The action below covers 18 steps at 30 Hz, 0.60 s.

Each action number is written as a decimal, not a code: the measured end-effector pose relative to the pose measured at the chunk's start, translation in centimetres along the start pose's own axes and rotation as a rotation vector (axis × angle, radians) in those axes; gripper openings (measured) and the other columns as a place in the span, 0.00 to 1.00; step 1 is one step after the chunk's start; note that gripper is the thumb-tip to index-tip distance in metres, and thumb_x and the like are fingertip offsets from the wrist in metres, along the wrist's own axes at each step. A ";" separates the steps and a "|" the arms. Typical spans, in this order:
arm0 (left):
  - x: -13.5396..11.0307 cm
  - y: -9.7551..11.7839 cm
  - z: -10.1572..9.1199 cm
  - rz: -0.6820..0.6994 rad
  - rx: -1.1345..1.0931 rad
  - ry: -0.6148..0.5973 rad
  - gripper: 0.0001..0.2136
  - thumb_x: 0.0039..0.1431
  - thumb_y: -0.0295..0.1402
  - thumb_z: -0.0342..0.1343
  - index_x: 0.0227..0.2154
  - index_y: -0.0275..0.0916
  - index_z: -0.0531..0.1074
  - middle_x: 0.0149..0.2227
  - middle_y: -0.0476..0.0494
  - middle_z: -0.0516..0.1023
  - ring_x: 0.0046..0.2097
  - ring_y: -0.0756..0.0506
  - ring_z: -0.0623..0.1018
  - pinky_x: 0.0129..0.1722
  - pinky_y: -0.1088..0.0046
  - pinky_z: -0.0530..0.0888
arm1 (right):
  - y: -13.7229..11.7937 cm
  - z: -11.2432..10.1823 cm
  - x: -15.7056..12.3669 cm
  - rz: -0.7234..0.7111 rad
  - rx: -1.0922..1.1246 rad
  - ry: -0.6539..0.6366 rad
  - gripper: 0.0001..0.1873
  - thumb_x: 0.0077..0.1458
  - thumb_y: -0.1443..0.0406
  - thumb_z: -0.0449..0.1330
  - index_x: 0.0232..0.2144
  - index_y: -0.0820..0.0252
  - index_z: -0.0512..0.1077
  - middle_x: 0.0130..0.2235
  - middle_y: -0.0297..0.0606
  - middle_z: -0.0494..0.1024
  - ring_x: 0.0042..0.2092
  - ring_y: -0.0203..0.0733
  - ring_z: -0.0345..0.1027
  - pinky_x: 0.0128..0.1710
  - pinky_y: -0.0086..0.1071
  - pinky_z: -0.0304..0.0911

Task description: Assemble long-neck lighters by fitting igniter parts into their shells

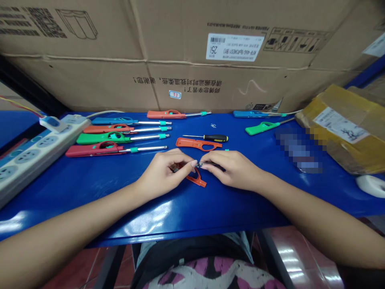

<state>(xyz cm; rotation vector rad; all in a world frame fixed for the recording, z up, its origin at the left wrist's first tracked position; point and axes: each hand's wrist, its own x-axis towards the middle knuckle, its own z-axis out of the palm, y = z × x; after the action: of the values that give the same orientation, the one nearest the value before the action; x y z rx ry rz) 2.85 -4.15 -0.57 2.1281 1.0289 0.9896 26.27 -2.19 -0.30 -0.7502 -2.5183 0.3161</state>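
In the middle of the table my left hand (168, 170) is closed, its thumb and fingertips pinched together. An orange lighter casing half (197, 180) with a trigger loop shows under and beyond its fingers. My right hand (231, 166) pinches a small dark metal part (199, 164), whose tip meets my left thumb; the fingers hide most of it. Just beyond the hands lies the other orange casing half (195, 143). Behind that casing rests a yellow-and-black screwdriver (215, 138), its shaft pointing left.
Several long-necked lighters (96, 149) lie in a row at left, near a white power strip (39, 150). An orange lighter (167, 114) is at the back; blue (255, 114) and green (261, 127) ones sit right. A taped box (345, 124) and large carton (180, 52) border the table.
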 end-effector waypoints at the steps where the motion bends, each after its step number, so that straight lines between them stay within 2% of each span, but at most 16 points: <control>1: 0.0 0.0 0.0 -0.017 -0.014 -0.006 0.08 0.65 0.33 0.58 0.34 0.38 0.82 0.30 0.48 0.78 0.27 0.53 0.75 0.26 0.79 0.70 | 0.0 0.0 0.0 0.000 -0.002 -0.004 0.08 0.68 0.64 0.55 0.43 0.60 0.73 0.42 0.37 0.83 0.42 0.42 0.78 0.42 0.33 0.70; 5: -0.1 0.3 -0.1 -0.023 -0.015 -0.033 0.06 0.62 0.32 0.60 0.35 0.37 0.81 0.30 0.49 0.78 0.28 0.53 0.75 0.27 0.80 0.71 | 0.0 0.0 0.0 -0.010 -0.009 -0.018 0.09 0.68 0.64 0.54 0.44 0.61 0.74 0.43 0.38 0.83 0.42 0.43 0.79 0.42 0.34 0.71; 9: 0.0 0.4 -0.2 0.074 0.064 -0.035 0.02 0.59 0.29 0.62 0.35 0.37 0.79 0.31 0.49 0.79 0.32 0.51 0.76 0.32 0.78 0.72 | 0.0 0.0 -0.1 -0.023 -0.027 -0.015 0.10 0.68 0.65 0.53 0.44 0.61 0.73 0.44 0.39 0.83 0.43 0.44 0.79 0.42 0.35 0.71; 13: 0.1 0.1 -0.2 0.195 0.144 0.003 0.03 0.63 0.30 0.61 0.35 0.37 0.78 0.31 0.48 0.80 0.34 0.50 0.75 0.37 0.75 0.72 | 0.0 0.0 -0.2 -0.041 -0.032 -0.018 0.11 0.69 0.64 0.52 0.45 0.62 0.73 0.44 0.40 0.83 0.43 0.45 0.79 0.42 0.35 0.72; 18: 0.1 0.0 -0.3 0.240 0.177 0.039 0.03 0.63 0.31 0.61 0.36 0.38 0.78 0.32 0.48 0.81 0.34 0.49 0.76 0.38 0.73 0.73 | -0.2 0.0 -0.1 -0.039 -0.027 -0.020 0.11 0.69 0.64 0.52 0.45 0.61 0.73 0.44 0.40 0.83 0.43 0.44 0.79 0.41 0.35 0.72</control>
<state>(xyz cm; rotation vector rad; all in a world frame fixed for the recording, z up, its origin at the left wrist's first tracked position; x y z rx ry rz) 2.67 -3.98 -0.37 2.4305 0.9249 1.0901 26.24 -2.36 -0.27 -0.7108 -2.5570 0.2778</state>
